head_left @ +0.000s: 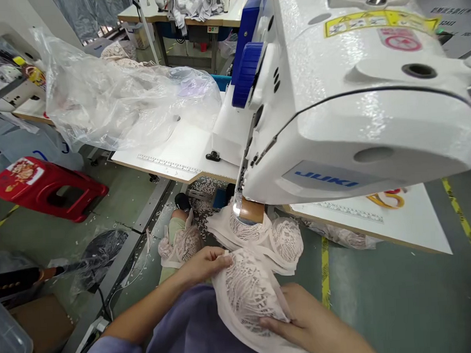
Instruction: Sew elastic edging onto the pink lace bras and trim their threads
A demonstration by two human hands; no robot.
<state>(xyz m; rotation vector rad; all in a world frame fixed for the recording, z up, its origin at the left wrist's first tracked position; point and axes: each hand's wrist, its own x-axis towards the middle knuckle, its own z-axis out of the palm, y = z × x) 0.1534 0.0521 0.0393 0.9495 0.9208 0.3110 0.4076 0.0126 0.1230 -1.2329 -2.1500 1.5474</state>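
Over my lap I hold a pale pink lace bra (pixel 249 292). My left hand (pixel 207 265) pinches its upper left edge between thumb and fingers. At its lower right, my right hand (pixel 306 318) grips the cup, thumb lying on the lace and the other fingers hidden behind. Just beyond, another pale pink lace bra piece (pixel 286 241) lies below the head of a white JUKI sewing machine (pixel 335 152); whether the two pieces are joined I cannot tell. More pink lace (pixel 186 245) rests over my leg at the left.
A white worktable (pixel 161 158) with a printed ruler carries a large clear plastic bag (pixel 113 98). Orange-handled scissors (pixel 388 198) lie on the right table part. A red stool (pixel 46 188) stands on the floor at left. Fabric scraps litter the floor near the pedal.
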